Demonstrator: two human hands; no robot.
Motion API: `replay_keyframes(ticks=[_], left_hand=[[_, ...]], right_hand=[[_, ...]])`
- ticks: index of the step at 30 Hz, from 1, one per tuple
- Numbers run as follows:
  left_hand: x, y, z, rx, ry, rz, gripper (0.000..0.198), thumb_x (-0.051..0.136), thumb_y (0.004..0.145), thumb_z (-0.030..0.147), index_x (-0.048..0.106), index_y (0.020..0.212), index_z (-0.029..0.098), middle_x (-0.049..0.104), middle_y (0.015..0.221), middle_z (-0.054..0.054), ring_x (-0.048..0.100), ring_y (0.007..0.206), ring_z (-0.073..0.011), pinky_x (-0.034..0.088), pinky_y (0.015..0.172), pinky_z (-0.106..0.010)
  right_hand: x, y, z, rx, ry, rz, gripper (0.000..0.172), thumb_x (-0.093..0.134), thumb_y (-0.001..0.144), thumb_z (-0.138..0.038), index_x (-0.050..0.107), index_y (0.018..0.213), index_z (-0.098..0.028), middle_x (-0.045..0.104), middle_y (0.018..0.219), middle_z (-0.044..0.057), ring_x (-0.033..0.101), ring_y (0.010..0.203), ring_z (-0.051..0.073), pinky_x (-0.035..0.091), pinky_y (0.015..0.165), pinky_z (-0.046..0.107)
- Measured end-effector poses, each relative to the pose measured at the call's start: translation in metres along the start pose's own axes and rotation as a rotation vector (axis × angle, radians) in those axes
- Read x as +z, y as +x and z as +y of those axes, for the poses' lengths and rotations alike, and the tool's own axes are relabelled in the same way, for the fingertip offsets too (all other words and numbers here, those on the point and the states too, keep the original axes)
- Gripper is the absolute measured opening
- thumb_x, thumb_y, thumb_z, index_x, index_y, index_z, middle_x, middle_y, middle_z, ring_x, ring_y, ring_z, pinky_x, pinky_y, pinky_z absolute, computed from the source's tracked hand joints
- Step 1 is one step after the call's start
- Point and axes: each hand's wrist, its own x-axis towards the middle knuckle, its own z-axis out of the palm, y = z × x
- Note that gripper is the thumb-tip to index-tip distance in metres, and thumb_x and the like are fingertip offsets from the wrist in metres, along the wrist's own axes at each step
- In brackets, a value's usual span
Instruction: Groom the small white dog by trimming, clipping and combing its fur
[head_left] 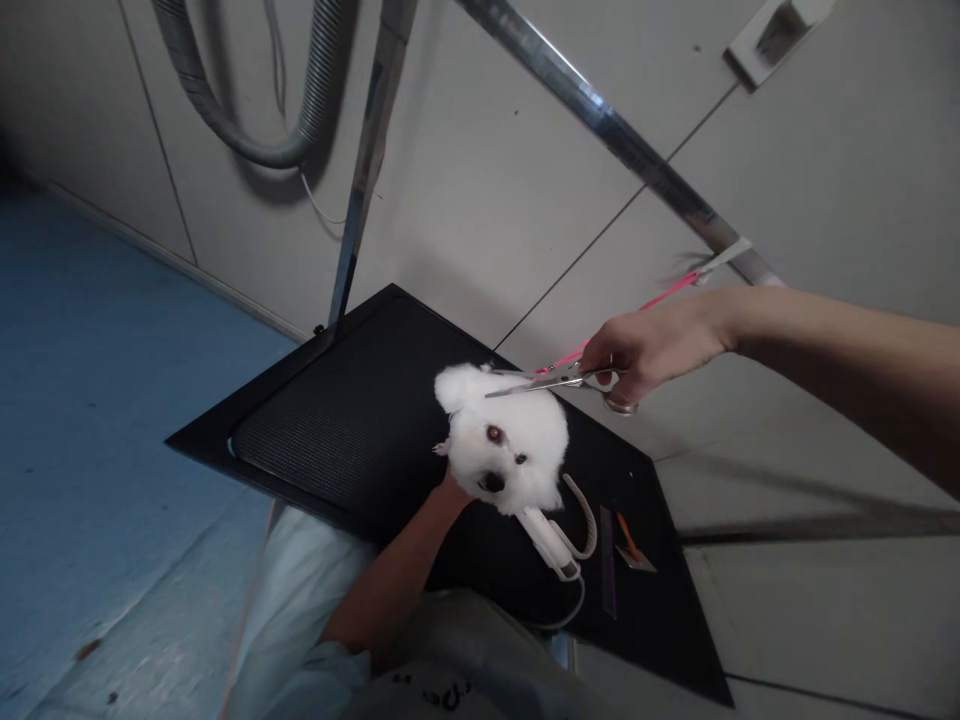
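Observation:
A fluffy white dog [517, 430] is on the black grooming table [390, 350], its face turned up toward me. From below, my left hand [456, 488] holds it under the chin; the fur hides most of its fingers. My right hand [626, 350] grips a pair of metal scissors [559, 381], thumb and fingers in the rings. The slightly parted blades lie across the top of the dog's head, beside the ear. A pink cord [667, 292] runs from behind the dog's head up to the metal bar [600, 110].
A white corded tool, likely a clipper [547, 543], lies below the dog's head. To its right are a dark purple strip [608, 560] and an orange-handled tool [628, 538]. A metal post [367, 160] rises at the table's far edge. A grey ribbed hose [300, 140] hangs by the wall.

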Motion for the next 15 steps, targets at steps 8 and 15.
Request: replay_keyframes(ticks=[8,15], left_hand=[[0.009,-0.008,0.006,-0.058,-0.087,0.055,0.06,0.007,0.106,0.037,0.065,0.107,0.02,0.073,0.101,-0.005,0.07,0.097,-0.0198,0.053,0.092,-0.038],[-0.005,-0.003,0.001,-0.005,-0.035,-0.007,0.055,0.018,0.103,0.05,0.067,0.11,0.025,0.072,0.111,-0.007,0.068,0.106,-0.023,0.051,0.1,-0.045]], right_hand=[[0.005,0.007,0.008,-0.004,0.061,-0.011,0.019,0.073,0.063,-0.033,0.06,0.066,-0.02,0.057,0.063,-0.001,0.053,0.068,0.018,0.038,0.067,0.032],[0.031,0.011,0.041,-0.077,0.247,0.016,0.028,0.071,0.065,-0.04,0.065,0.081,-0.018,0.065,0.073,0.0,0.06,0.075,0.019,0.043,0.071,0.03]])
